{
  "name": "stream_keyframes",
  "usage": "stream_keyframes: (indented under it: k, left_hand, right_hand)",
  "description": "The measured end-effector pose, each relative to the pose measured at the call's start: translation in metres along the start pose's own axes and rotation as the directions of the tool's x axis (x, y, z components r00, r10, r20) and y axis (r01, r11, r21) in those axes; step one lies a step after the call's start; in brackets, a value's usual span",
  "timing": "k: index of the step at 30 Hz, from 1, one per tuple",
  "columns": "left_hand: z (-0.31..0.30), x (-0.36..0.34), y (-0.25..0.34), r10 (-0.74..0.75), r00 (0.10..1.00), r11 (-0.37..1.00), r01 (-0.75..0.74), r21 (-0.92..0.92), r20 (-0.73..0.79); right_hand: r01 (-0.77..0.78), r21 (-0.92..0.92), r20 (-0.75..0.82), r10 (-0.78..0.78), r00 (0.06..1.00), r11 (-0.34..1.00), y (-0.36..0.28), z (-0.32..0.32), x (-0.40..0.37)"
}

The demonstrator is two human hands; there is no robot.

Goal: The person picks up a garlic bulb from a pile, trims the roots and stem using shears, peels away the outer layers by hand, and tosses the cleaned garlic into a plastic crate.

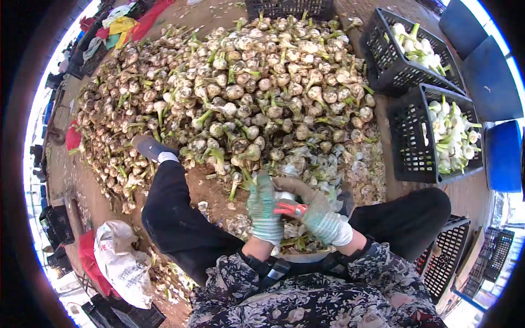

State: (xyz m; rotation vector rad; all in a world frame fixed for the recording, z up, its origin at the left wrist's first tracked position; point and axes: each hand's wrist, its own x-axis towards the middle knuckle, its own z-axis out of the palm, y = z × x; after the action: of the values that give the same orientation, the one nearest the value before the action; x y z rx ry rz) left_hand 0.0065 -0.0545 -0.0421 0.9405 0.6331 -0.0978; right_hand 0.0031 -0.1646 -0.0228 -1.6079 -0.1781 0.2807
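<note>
My left hand (264, 210), in a white and green work glove, is closed around a garlic bulb (284, 195); only a bit of its white skin shows between my hands. A green stalk sticks out by the left fingertips. My right hand (324, 220), in a similar glove with brown, dirty fingers, grips a hand tool with red handles (290, 209), likely clippers; its blades are hidden. The right fingers curl over toward the bulb. Just beyond my hands spreads a large pile of soil-stained garlic (246, 93) with green stems.
On the right stand two black crates (407, 139) with trimmed white garlic (451, 134), beside a blue barrel (503, 156). Another black crate (445, 257) is by my right knee. A white sack (123, 265) lies at left. Loose skins litter the ground between my legs.
</note>
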Motion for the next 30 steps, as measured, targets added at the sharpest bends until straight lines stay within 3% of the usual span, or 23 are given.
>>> stream_keyframes:
  k: [2,5,7,8,9,10,11,12,13,14,15,17,18,19,21,22,23,24,25,26,28,29,30]
  left_hand:
    - [0.001,-0.001,-0.006,-0.011,0.999,0.991,0.016,0.136,-0.036]
    - [0.001,0.002,-0.025,0.073,0.994,0.968,-0.089,0.234,0.077]
    - [0.0,0.005,-0.023,-0.181,0.962,0.971,0.141,0.193,0.207]
    - [-0.011,0.015,-0.041,-0.04,0.943,0.979,-0.029,0.201,0.33]
    - [-0.01,0.017,-0.042,-0.038,0.945,0.98,-0.029,0.198,0.324]
    - [-0.007,0.02,-0.04,-0.01,0.951,0.984,-0.045,0.171,0.309]
    - [-0.006,0.022,-0.037,0.015,0.956,0.987,-0.061,0.146,0.293]
    - [0.01,0.007,-0.003,0.041,0.974,0.917,-0.126,0.377,0.224]
    - [0.002,0.012,0.001,0.039,0.976,0.918,-0.12,0.377,0.214]
    - [-0.006,0.018,0.004,-0.008,0.998,0.95,-0.014,0.311,0.069]
    - [-0.012,0.027,0.004,-0.061,0.996,0.971,0.076,0.227,-0.071]
    - [-0.016,0.037,0.001,-0.06,0.984,0.977,0.092,0.19,-0.168]
    - [-0.014,0.04,0.002,-0.074,0.979,0.982,0.105,0.158,-0.192]
    - [-0.012,0.041,0.003,-0.089,0.972,0.985,0.118,0.123,-0.216]
    - [-0.014,0.041,0.006,-0.153,0.968,0.98,0.174,0.093,-0.198]
    - [-0.018,0.042,0.005,-0.15,0.971,0.983,0.166,0.074,-0.188]
    - [-0.023,0.043,0.006,-0.135,0.976,0.988,0.146,0.056,-0.173]
    - [-0.027,0.043,0.012,-0.184,0.968,0.981,0.192,0.032,-0.172]
    - [-0.031,0.043,0.015,-0.215,0.964,0.976,0.219,0.007,-0.155]
    - [-0.047,0.054,-0.001,-0.171,0.967,0.984,0.177,0.016,-0.19]
    - [-0.063,0.067,-0.023,-0.332,0.917,0.941,0.306,-0.142,-0.222]
    - [-0.061,0.069,-0.022,-0.297,0.932,0.955,0.287,-0.078,-0.207]
    - [-0.07,0.063,-0.038,-0.059,0.987,0.988,0.079,0.13,-0.15]
  right_hand:
    - [-0.229,0.106,0.023,0.228,0.973,0.968,-0.006,-0.009,-0.004]
    - [-0.348,0.291,0.023,0.357,0.934,0.891,-0.005,-0.029,-0.013]
    - [-0.32,0.312,0.006,0.335,0.942,0.895,-0.009,-0.038,-0.015]
    - [-0.399,0.418,0.016,0.433,0.901,0.816,-0.011,-0.046,-0.015]
    - [-0.466,0.516,0.04,0.524,0.851,0.718,-0.011,-0.054,-0.016]
    - [-0.347,0.512,-0.03,0.42,0.907,0.786,0.006,-0.062,-0.018]
    - [-0.232,0.763,-0.135,0.499,0.856,0.604,0.013,-0.078,-0.025]
    - [-0.007,0.883,-0.256,0.494,0.831,0.469,0.024,-0.111,-0.041]
    - [0.274,0.865,-0.334,0.074,0.94,0.419,-0.002,-0.127,-0.027]
    - [0.498,0.785,-0.581,0.158,0.798,0.369,-0.009,-0.147,-0.036]
    - [0.308,0.946,-0.322,-0.2,0.925,-0.098,-0.023,-0.165,-0.032]
    - [0.534,0.798,-0.526,-0.109,0.843,0.278,-0.027,-0.169,-0.011]
    - [0.446,0.768,-0.448,-0.112,0.887,0.459,-0.011,-0.162,0.01]
    - [0.344,0.701,-0.368,-0.097,0.925,0.624,0.017,-0.148,0.035]
    - [-0.257,0.284,-0.246,0.329,0.911,0.924,0.069,-0.113,0.08]
    - [-0.461,-0.161,-0.266,0.411,0.872,0.873,0.063,-0.078,0.112]
    - [-0.279,0.057,-0.119,0.284,0.951,0.959,0.122,-0.059,0.128]
    - [-0.369,-0.349,-0.085,0.363,0.928,0.862,0.13,-0.043,0.139]
    - [-0.364,-0.7,-0.107,0.414,0.904,0.614,0.128,-0.031,0.152]
    - [-0.428,-0.71,-0.086,0.535,0.841,0.559,0.115,-0.025,0.155]
    - [-0.391,-0.823,-0.101,0.571,0.815,0.412,0.156,-0.012,0.15]
    - [-0.376,-0.849,-0.098,0.589,0.802,0.371,0.17,-0.008,0.147]
    - [-0.359,-0.862,-0.073,0.613,0.787,0.358,0.176,-0.011,0.147]
